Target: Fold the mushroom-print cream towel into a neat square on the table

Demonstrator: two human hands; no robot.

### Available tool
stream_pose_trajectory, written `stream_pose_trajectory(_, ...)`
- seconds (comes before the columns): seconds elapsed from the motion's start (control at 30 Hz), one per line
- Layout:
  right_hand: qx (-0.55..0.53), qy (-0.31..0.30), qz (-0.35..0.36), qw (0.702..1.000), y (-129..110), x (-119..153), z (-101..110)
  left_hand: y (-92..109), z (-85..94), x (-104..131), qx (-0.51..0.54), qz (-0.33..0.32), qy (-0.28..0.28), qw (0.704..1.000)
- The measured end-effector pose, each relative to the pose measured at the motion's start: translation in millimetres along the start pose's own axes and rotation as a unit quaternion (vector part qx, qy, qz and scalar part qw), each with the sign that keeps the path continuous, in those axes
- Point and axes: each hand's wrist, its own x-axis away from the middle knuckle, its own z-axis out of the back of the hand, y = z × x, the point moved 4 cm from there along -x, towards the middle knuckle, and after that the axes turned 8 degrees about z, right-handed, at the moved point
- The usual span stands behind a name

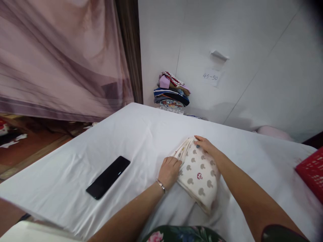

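Note:
A folded white cloth [198, 176] printed with grey mushroom shapes and one red mark lies on the white-covered table in front of me. Layered edges show along its upper left side, but which kind of garment or cloth it is I cannot make out. My left hand [170, 170], with a silver bracelet at the wrist, has its fingers curled on the cloth's left edge. At the far corner my right hand [205, 146] grips the cloth, its thumb side partly hidden.
A black phone [108, 177] lies to the left on the white table cover [141, 134]. Folded clothes [172, 92] are stacked beyond the far edge, against a white wall with a paper [211, 77] reading "45-50". A red basket [311, 173] stands at right; a pink curtain [65, 57] hangs at left.

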Motion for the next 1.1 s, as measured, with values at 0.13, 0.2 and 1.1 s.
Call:
stream_pose_trajectory(0.13, -0.027, -0.004, 0.000, 1.000, -2, -3, 1, -5, 2.0, 2, 0.031, 0.009, 0.016, 0.999)
stream_pose_trajectory(0.2, -0.039, -0.010, 0.005, 0.999, -5, -3, 0, -9, 1.7, 3, 0.048, 0.030, 0.023, 0.998)
stream_pose_trajectory(1.1, -0.013, 0.010, 0.033, 0.999, -3, -19, -10, -36, -3.0, -5, 0.089, 0.222, -0.034, 0.970)
